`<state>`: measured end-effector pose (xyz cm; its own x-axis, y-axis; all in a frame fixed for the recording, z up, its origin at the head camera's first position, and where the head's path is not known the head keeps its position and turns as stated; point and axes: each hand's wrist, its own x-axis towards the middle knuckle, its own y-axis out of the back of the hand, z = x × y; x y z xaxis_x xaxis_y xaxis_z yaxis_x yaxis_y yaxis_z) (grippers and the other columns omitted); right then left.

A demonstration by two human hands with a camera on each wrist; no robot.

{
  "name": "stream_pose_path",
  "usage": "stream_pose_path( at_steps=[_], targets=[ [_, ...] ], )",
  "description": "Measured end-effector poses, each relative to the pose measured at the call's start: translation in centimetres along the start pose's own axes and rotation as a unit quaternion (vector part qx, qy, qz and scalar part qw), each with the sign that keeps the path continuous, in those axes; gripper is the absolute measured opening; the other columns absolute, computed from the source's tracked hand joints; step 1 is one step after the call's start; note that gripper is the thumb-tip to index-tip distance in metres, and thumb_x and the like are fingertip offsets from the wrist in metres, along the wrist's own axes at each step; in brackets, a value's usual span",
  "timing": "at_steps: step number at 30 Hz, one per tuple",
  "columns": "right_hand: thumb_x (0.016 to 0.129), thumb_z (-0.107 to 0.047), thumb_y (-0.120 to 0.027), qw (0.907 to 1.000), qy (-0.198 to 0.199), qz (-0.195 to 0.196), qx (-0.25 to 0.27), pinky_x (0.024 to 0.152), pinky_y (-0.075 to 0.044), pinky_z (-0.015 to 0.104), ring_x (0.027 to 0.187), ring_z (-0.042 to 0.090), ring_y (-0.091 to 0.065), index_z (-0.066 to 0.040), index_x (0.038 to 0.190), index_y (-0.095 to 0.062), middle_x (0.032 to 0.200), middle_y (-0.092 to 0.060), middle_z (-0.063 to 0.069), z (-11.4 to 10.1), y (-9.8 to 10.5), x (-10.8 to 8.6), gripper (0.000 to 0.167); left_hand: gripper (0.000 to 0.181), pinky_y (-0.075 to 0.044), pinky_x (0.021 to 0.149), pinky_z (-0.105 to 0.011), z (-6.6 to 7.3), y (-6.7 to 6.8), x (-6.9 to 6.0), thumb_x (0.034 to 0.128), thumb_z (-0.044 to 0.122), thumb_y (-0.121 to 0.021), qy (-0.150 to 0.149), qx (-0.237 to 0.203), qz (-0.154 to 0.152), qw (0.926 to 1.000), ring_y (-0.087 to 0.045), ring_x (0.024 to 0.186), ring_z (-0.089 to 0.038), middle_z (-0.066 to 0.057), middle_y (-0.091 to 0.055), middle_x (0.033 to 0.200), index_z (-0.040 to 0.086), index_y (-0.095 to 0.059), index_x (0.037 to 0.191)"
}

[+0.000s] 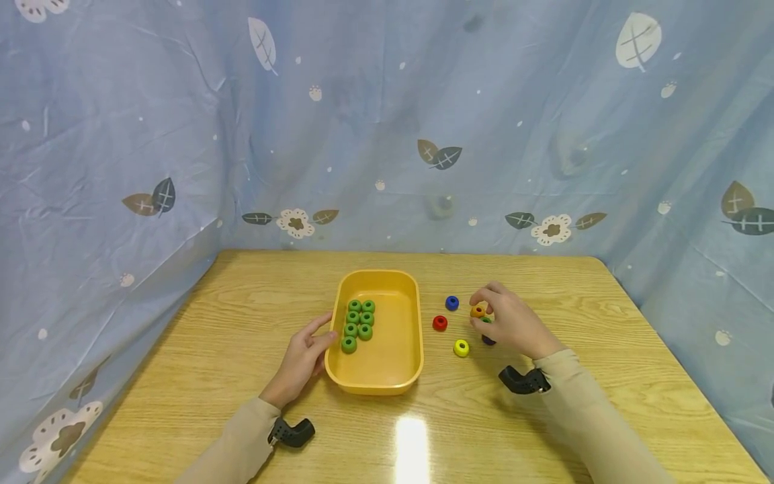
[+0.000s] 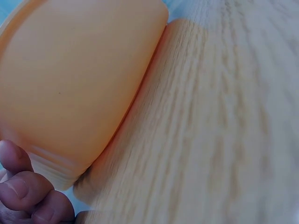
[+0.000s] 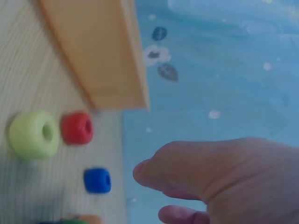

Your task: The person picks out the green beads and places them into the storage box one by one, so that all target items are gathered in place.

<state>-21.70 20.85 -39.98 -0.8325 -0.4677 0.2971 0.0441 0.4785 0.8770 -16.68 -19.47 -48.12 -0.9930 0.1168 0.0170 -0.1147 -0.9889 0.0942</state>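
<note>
My left hand holds the left wall of a yellow-orange plastic tray, its thumb over the rim. In the left wrist view, its curled fingers show beside the tray's outer wall. Several green beads stand in two columns in the tray's left half. My right hand hovers over an orange bead, a green bead and a dark bead, thumb and fingers apart. The right wrist view shows nothing between thumb and fingers. The hand partly hides these beads in the head view.
Between the tray and my right hand lie a blue bead, a red bead and a yellow bead on the wooden table. A patterned blue cloth hangs behind and at both sides.
</note>
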Motion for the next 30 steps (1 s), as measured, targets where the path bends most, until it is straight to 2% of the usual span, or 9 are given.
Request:
stream_pose_path(
  at_steps=[7, 11, 21, 30],
  targets=[
    [0.089, -0.009, -0.079, 0.9986, -0.010, -0.014, -0.049, 0.063, -0.047, 0.030, 0.073, 0.014, -0.051, -0.006, 0.101, -0.072, 0.100, -0.061, 0.012, 1.4, -1.0, -0.2, 0.014, 0.054, -0.033, 0.046, -0.021, 0.2, -0.2, -0.2, 0.1083, 0.023, -0.057, -0.001, -0.004, 0.002, 1.0000, -0.038, 0.045, -0.009, 0.001, -0.050, 0.057, 0.007, -0.042, 0.158],
    [0.091, -0.013, -0.078, 0.9979, -0.023, -0.033, -0.050, 0.063, -0.045, 0.029, 0.070, 0.013, -0.048, -0.006, 0.101, -0.071, 0.100, -0.060, 0.011, 2.1, -1.5, -0.2, 0.014, 0.053, -0.034, 0.046, -0.020, 0.2, -0.2, -0.2, 0.1086, 0.022, -0.056, -0.002, 0.000, 0.002, 1.0000, -0.038, 0.045, -0.009, 0.000, -0.050, 0.057, 0.008, -0.042, 0.158],
    [0.090, -0.011, -0.080, 0.9974, -0.014, -0.052, -0.049, 0.068, -0.048, 0.034, 0.075, 0.015, -0.049, -0.005, 0.104, -0.073, 0.100, -0.061, 0.010, 2.7, -2.1, -0.3, 0.016, 0.053, -0.033, 0.045, -0.021, 0.2, -0.1, -0.2, 0.1084, 0.022, -0.057, -0.004, 0.000, 0.004, 1.0000, -0.037, 0.044, -0.008, 0.001, -0.049, 0.056, 0.008, -0.042, 0.157],
    [0.091, -0.012, -0.078, 0.9962, -0.023, -0.075, -0.038, 0.073, -0.050, 0.038, 0.079, 0.016, -0.053, -0.005, 0.107, -0.073, 0.103, -0.064, 0.009, 3.0, -2.5, -0.3, 0.018, 0.053, -0.033, 0.045, -0.020, 0.3, -0.2, -0.3, 0.1084, 0.022, -0.057, -0.003, -0.003, 0.002, 1.0000, -0.037, 0.044, -0.009, 0.002, -0.049, 0.055, 0.009, -0.042, 0.158]
  ],
)
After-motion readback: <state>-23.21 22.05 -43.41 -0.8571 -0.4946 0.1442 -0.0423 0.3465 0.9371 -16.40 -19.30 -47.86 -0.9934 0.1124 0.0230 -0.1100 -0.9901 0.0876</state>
